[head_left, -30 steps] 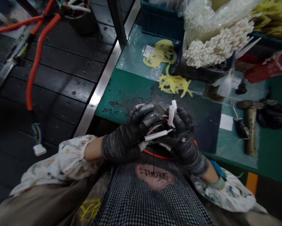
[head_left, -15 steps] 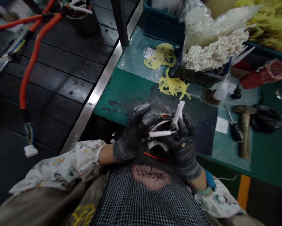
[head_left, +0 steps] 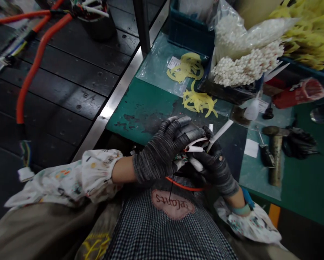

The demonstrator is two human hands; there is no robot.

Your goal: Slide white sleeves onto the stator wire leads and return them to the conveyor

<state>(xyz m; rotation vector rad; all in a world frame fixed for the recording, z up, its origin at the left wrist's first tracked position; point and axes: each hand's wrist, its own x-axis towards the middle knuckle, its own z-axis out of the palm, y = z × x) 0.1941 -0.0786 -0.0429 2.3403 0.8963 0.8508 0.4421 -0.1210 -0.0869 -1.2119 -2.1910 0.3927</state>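
In front of my apron I work on a bundle of wires [head_left: 194, 148] fitted with white sleeves. My left hand [head_left: 163, 151], in a grey glove with dark fingertips, bends its fingers over the bundle from the left, the thumb beneath. From the right, my gloved right hand [head_left: 216, 164] closes on the bundle. One white sleeve [head_left: 221, 133] sticks out up and right past the right fingers. An orange cable [head_left: 187, 188] curves below both hands, against the apron. The wire ends between the fingers are partly hidden.
Yellow strips [head_left: 199, 100] lie on the green table [head_left: 134, 95] beyond my hands. Behind them stands a bag of small white pieces [head_left: 240, 70]. To the right are a hammer [head_left: 275, 159] and a screwdriver [head_left: 266, 155]. An orange cable [head_left: 35, 65] hangs at left.
My left hand has moved slightly right and its back has turned upward over the wires. The long white sleeve, upright before, now leans to the right. The view has shifted slightly.
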